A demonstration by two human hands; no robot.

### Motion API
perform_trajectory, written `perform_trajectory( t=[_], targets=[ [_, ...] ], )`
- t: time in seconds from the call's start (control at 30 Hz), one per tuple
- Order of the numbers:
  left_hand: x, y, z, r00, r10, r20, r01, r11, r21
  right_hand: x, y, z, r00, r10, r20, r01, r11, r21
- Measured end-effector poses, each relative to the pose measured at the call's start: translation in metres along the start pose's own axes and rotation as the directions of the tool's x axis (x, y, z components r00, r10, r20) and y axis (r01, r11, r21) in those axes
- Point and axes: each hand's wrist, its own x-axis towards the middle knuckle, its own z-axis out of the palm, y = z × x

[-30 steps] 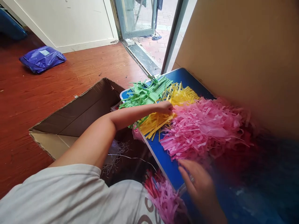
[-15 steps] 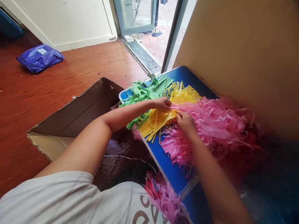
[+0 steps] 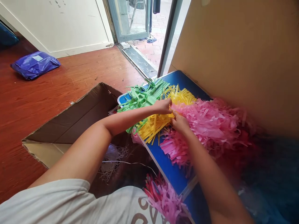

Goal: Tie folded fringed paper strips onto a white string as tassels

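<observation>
Head view: blue table [image 3: 171,174] against tan board [image 3: 233,53]; red wooden floor [image 3: 46,93], open doorway [image 3: 137,18].
Left hand [image 3: 163,106] and right hand [image 3: 181,123], touching, both pinch yellow fringe [image 3: 154,124] mid-table, between green fringe [image 3: 140,98] and pink fringe [image 3: 210,121]; cardboard box [image 3: 70,124] alongside.

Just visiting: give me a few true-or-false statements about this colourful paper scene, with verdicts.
1. The left hand and right hand meet where the yellow fringed paper borders the pink fringed paper. True.
2. The green fringed paper lies nearest the person. False: it lies farthest away, beyond the yellow.
3. The cardboard box is closed. False: its top is open.
4. A purple bag lies on the wooden floor. True.
</observation>
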Motion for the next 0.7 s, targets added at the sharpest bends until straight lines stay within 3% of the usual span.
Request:
perform_trajectory(
  t=[0.1,0.17,0.3,0.43,0.5,0.6,0.7],
  targets=[
    [-0.002,0.013,0.001,0.992,0.016,-0.126,0.003,0.990,0.143,-0.002,-0.003,-0.001,0.995,-0.038,-0.093,0.027,0.993,-0.117],
    [0.000,0.021,-0.005,0.972,0.044,-0.231,0.021,0.963,0.269,-0.002,-0.007,-0.002,0.992,-0.093,-0.087,0.078,0.983,-0.168],
    [0.008,0.032,-0.038,0.934,0.070,-0.351,0.090,0.903,0.420,-0.002,-0.010,-0.003,0.994,-0.112,-0.012,0.108,0.977,-0.185],
    [0.021,0.034,-0.079,0.902,0.020,-0.431,0.185,0.885,0.427,-0.004,-0.007,-0.001,0.992,-0.126,0.002,0.124,0.975,-0.184],
    [0.027,0.033,-0.099,0.848,0.018,-0.530,0.231,0.888,0.398,-0.004,-0.005,0.001,0.993,-0.121,0.011,0.121,0.978,-0.172],
    [0.034,0.037,-0.133,0.710,0.049,-0.702,0.254,0.913,0.320,-0.004,0.000,0.001,0.993,-0.117,0.008,0.117,0.983,-0.138],
    [0.035,0.055,-0.173,0.577,0.113,-0.809,0.167,0.953,0.252,-0.011,-0.003,-0.007,0.992,-0.119,-0.036,0.115,0.989,-0.091]
  ],
)
